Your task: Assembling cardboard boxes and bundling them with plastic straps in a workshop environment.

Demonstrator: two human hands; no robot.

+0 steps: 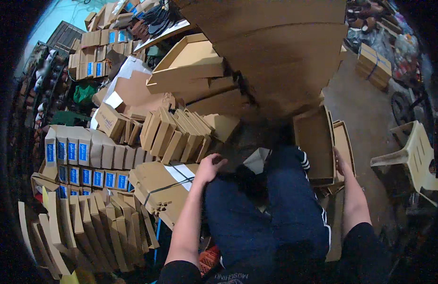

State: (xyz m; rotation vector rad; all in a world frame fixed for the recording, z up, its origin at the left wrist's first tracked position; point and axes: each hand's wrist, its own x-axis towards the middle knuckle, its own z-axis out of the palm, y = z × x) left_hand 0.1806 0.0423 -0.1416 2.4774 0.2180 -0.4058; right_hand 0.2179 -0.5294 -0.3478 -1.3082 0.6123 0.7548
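Grey floor (347,84): bearing cream chair (419,149). Left: blue-labelled cartons (97,148) standing stacked. Open boxes (314,142): resting by right leg (294,203); right hand (341,164) touching edge, grip unclear. Left hand (210,168): hovering empty, part-curled, beside strapped cardboard (150,176).

Left of the legs (240,213), strapped cardboard stack (150,189), left hand (210,168) by its right edge; farther left, tiered boxes (103,154), upright row (93,227) nearer; large cardboard (275,61) ahead, shallow box (186,73) at its left; open box (315,142) right of knees; chair (415,154) farther right; tied bundle (372,66) beyond
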